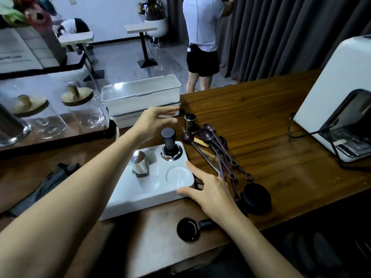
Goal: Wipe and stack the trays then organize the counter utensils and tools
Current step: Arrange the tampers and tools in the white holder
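My left hand [154, 119] hovers spread above the tamper [169, 146]; my right hand [208, 189], fingers apart, touches the white tray [148, 194]. Upper left, a sign [14, 57] reads partly "Love".

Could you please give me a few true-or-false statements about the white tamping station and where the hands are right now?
1. A tamper stands upright on the white tamping station. True.
2. The right hand holds a spoon. False: its grip is open, fingers at the station's edge.
3. The spoons lie on the counter right of the station. True.
4. The left hand grips the tamper. False: it is open above it, empty.
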Available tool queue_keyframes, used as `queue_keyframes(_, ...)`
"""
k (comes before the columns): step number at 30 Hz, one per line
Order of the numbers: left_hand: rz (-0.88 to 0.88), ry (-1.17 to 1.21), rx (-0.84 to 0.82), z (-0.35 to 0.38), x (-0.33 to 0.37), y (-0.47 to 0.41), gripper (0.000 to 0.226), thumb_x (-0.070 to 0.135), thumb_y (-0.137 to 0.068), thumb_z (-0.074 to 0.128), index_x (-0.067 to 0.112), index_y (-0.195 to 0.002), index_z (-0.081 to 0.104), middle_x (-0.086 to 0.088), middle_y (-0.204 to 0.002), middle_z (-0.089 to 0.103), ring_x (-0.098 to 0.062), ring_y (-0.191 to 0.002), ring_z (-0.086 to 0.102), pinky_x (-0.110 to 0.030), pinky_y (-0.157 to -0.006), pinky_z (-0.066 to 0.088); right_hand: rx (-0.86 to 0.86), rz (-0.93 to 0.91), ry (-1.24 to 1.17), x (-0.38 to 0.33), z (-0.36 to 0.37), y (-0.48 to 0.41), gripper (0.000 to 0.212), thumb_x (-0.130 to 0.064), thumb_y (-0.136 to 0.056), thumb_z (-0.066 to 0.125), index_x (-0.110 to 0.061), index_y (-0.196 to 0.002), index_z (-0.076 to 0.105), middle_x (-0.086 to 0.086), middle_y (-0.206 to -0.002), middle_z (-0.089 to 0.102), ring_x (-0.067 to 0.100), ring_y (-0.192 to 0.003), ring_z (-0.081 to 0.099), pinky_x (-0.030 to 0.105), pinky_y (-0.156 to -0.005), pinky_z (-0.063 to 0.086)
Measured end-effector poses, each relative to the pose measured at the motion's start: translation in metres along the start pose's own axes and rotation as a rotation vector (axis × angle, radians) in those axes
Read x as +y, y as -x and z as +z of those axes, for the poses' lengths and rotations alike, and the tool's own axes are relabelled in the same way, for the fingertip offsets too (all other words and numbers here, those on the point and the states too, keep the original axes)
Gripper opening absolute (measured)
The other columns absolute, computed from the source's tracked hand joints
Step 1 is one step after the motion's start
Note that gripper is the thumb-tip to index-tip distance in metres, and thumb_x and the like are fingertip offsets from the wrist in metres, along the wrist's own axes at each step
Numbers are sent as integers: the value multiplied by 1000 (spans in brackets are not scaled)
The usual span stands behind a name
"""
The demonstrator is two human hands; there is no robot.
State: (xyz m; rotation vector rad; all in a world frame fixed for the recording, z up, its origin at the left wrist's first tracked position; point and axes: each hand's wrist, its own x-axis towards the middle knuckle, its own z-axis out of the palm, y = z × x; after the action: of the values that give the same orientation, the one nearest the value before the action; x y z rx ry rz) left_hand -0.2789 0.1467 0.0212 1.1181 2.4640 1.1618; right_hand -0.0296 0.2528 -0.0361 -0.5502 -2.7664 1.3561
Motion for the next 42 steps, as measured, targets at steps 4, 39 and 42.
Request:
queue_keyframes(4,68,32,-107,9,-7,-34,53,39,-86,79,36,-136,64,14,-127,68,2,-114,64,-24,-101,52,6,47,-60,0,3,2,80,-65,-74,75,-73,-137,26,-9,-137,59,10,-123,54,26,-103,45)
queue_keyframes(39,-49,-40,480,-73,53,94,49,23,-89,78,23,-136,64,9,-121,68,4,-106,66,-17,-96,52,16,14,-65,-7,-4,6,75,-54,-80,78,-52,-145,42,-2,-123,62,15,-109,53,27,-90,43)
queue_keyframes(42,-149,-64,523,-68,47,145,51,26,-88,79,24,-136,65,6,-123,71,-3,-113,66,-33,-102,54,7,-37,4,-8,-7,7,75,-58,-83,72,-48,-149,39,1,-123,64,24,-119,54,33,-93,44)
